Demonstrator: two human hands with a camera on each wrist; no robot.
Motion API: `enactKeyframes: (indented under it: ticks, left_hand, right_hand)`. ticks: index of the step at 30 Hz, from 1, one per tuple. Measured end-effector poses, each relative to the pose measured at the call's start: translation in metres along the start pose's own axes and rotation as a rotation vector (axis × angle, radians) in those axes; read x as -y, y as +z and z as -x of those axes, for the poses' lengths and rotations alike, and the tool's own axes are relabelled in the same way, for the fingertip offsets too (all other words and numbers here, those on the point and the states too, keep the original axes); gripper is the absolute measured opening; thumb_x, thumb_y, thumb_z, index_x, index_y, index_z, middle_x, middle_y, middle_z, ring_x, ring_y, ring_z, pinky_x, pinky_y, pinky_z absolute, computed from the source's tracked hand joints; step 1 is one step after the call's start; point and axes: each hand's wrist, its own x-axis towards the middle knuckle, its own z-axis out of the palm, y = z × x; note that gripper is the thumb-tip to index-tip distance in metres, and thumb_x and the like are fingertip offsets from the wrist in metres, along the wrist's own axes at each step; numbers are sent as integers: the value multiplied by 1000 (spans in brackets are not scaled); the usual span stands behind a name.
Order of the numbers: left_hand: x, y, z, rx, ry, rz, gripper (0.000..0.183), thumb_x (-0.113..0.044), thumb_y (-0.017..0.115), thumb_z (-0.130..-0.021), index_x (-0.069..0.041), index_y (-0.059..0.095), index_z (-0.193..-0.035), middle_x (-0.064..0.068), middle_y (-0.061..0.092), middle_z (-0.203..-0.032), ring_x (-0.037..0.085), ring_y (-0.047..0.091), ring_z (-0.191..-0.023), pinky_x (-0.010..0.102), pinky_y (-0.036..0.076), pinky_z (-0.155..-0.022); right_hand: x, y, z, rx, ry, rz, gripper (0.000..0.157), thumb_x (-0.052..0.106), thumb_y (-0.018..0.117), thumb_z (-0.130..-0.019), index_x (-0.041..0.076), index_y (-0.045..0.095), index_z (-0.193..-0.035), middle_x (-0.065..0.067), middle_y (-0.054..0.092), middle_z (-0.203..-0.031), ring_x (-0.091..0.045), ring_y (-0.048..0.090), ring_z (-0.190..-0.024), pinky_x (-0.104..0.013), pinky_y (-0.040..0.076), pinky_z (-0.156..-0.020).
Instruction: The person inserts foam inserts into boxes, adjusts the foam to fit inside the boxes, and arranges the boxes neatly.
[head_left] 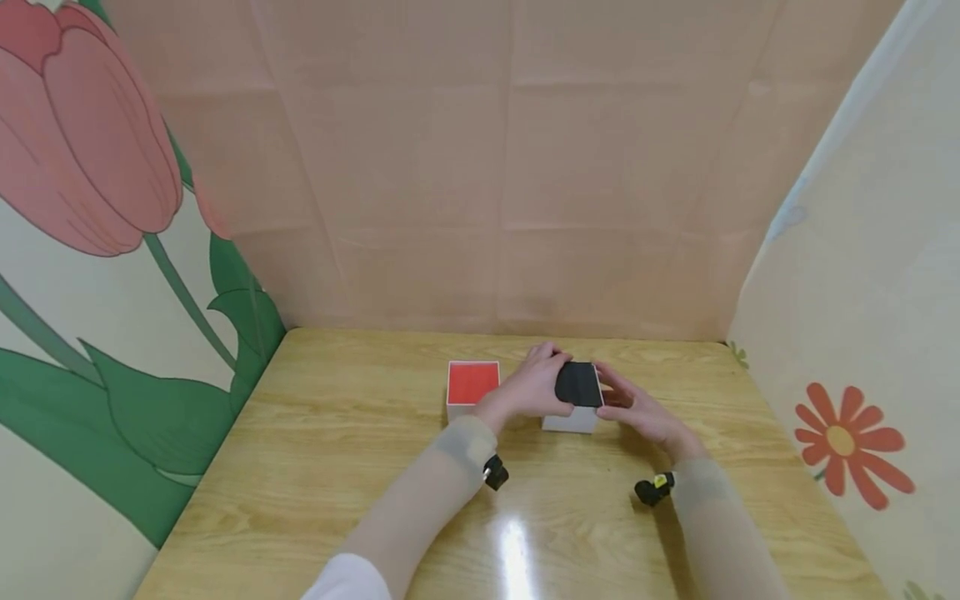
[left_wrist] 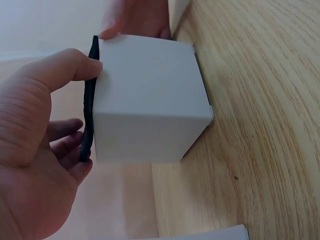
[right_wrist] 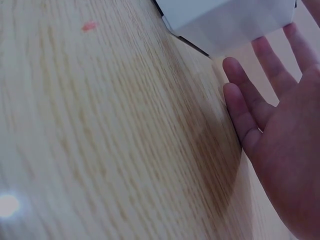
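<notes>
A white box point(head_left: 570, 423) stands on the table, topped by a thin, black, slightly wavy sheet point(head_left: 579, 385). My left hand point(head_left: 529, 388) grips this sheet from the left. In the left wrist view its thumb lies on one edge of the black sheet point(left_wrist: 90, 95), and the other fingers curl at the opposite edge. On the box's right side is my right hand point(head_left: 643, 413). Its fairly straight fingers point(right_wrist: 265, 55) touch the box wall in the right wrist view; two lower fingers are apart from it. The right thumb is outside that view.
A second white box with a red top point(head_left: 473, 383) stands left of the first, partly behind my left wrist. Both are on a wooden table point(head_left: 360, 442). A plain pinkish sheet point(head_left: 450, 167) hangs behind, with flower-patterned sheets point(head_left: 892, 292) at both sides.
</notes>
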Motion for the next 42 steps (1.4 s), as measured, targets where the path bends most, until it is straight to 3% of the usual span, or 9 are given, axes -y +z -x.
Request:
enactKeyframes:
  ticks: [8,16,28,37,42]
  left_hand:
    - [-2,4,-2,12,-14,41,85,-34,87,-86,-4,51,-157,4,45,-148,23,39,-138,29,45,-107]
    - [1,3,-2,40,-18,39,83,-39,85,-91,-5,51,-158,5,44,-150,22,38,-140,31,42,-113]
    - [8,7,-1,58,-5,63,78,-39,84,-94,-7,52,-158,3,44,-149,20,38,-137,31,43,-110]
    - [10,8,-3,40,9,89,79,-42,83,-94,-8,51,-158,2,43,-154,20,38,-140,32,42,-113]
    - [19,3,0,0,41,98,80,-47,81,-94,-8,52,-158,7,45,-159,23,37,-147,33,38,-119]
  right_hand:
    - [1,3,1,1,-9,-1,87,21,70,-106,35,16,-173,-19,14,-177,-54,32,-152,-77,25,-117]
    - [5,4,1,4,0,1,89,22,70,-106,24,12,-174,-20,13,-177,-56,29,-152,-78,24,-117]
    - [1,5,0,5,-2,19,89,21,70,-106,22,13,-174,-21,15,-176,-55,32,-152,-78,26,-117]
    - [4,3,-1,-3,-9,35,89,21,69,-106,21,13,-174,-23,14,-176,-56,32,-151,-77,26,-117]
    - [4,4,-1,-7,13,23,89,22,70,-105,27,15,-174,-21,15,-176,-53,32,-152,-77,25,-118]
